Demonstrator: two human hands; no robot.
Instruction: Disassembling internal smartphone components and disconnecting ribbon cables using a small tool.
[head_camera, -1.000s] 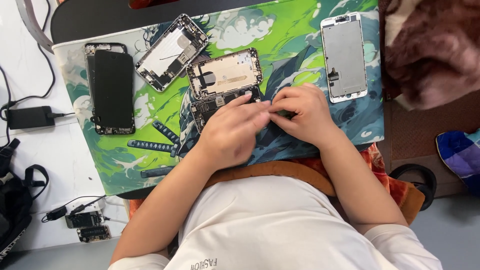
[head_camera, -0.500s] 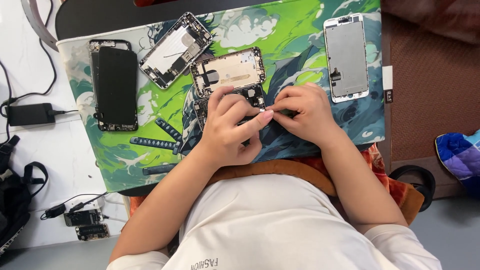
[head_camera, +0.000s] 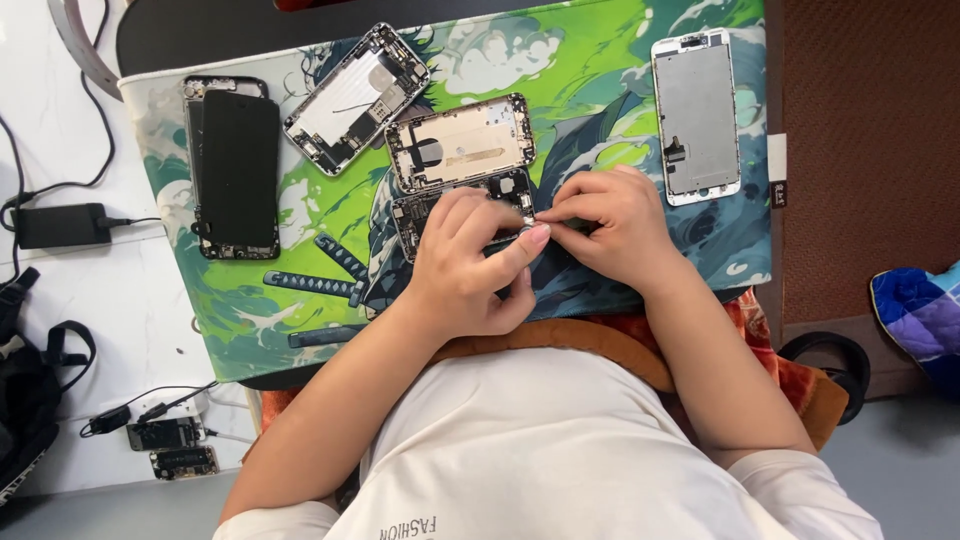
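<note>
my left hand (head_camera: 465, 262) lies over the lower end of the opened phone housing (head_camera: 462, 152), fingers curled down on it and the thumb stretched toward the other hand; it pins the frame to the green printed mat (head_camera: 600, 60). my right hand (head_camera: 610, 225) sits just beside it, fingertips (head_camera: 548, 212) pinched together at the housing's bottom corner. i cannot tell what small part, if any, is between them, since the fingers cover it. the housing rests near the middle of the mat, its gold inner plate bare and facing up

step in hand, as i judge it: working a small component at the lower end of the housing while the frame is steadied

next move calls for a light, precise pinch and a steady hold, with no sliding of the frame on the mat

nearby on the mat: a second stripped housing (head_camera: 357, 97) up and to the left, a dark phone (head_camera: 237, 170) at the left edge, a white screen panel (head_camera: 697, 115) at the right, well apart
</note>
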